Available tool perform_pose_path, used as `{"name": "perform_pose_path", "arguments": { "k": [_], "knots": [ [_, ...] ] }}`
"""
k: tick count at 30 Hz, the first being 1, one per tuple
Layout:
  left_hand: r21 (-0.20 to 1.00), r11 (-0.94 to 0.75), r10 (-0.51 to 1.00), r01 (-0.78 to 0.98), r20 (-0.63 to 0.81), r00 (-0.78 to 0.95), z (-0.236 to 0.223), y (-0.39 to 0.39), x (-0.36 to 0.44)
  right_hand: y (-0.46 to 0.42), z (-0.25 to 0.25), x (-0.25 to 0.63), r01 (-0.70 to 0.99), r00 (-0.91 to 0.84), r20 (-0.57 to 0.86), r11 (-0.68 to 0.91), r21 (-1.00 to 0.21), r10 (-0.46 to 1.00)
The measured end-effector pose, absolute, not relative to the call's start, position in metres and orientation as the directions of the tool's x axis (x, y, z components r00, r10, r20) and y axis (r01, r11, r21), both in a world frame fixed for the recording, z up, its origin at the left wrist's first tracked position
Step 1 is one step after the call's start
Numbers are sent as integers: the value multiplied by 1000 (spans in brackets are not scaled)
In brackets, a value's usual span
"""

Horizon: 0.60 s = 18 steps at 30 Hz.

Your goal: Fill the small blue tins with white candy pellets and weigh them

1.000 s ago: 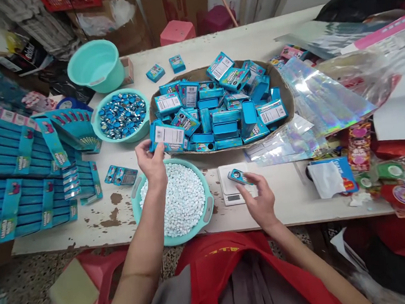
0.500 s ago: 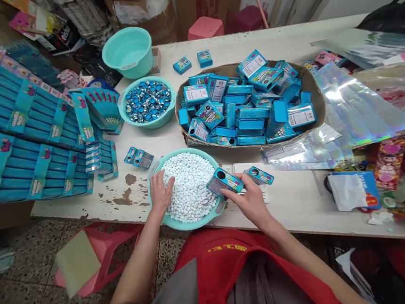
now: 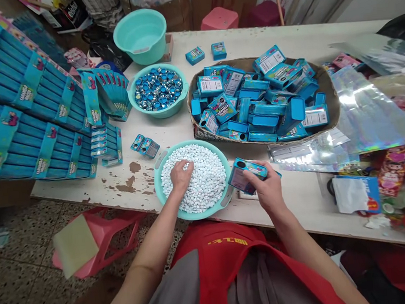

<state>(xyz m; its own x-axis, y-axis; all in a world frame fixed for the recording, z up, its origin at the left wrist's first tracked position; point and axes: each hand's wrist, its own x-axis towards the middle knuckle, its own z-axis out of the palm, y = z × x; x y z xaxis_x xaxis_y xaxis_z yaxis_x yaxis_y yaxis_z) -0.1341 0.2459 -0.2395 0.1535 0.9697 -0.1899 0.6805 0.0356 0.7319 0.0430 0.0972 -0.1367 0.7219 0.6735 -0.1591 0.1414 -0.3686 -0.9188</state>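
My left hand rests in a teal basin heaped with small white candies, its fingers curled into the pile. My right hand grips a small blue box just right of the basin's rim, over a partly hidden white scale. Behind, a wide brown tray holds several more blue boxes.
A teal bowl of blue and silver caps and an empty teal basin stand at the back left. Stacks of blue display cartons fill the left. Holographic bags and colourful packets crowd the right. A pink stool stands below.
My left hand dropped from a blue box at the tray into the white candies. My right hand took up a blue box and holds it beside the basin. The view shifted left.
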Motion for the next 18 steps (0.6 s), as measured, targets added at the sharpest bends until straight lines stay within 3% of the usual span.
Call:
{"name": "perform_pose_path", "arguments": {
  "k": [2,4,7,9,13,18],
  "knots": [
    [833,148,964,533,-243,111,-234,245,-133,106,-135,33,251,642,-135,-373,-893,755],
    [903,335,926,270,-368,82,-225,243,-132,115,-135,21,383,540,-81,-331,-863,837],
    [827,533,846,-179,-516,134,-201,241,-132,125,-136,4,580,390,11,-236,-780,921],
    [748,560,828,-356,-523,203,-182,239,-131,131,-137,-6,689,304,50,-183,-701,951],
    [683,498,863,-534,-453,226,-152,233,-126,142,-140,-21,807,198,91,-109,-581,976],
    [716,441,891,-541,-423,166,-141,230,-123,150,-138,-30,850,166,117,-82,-520,979]
  ]
}}
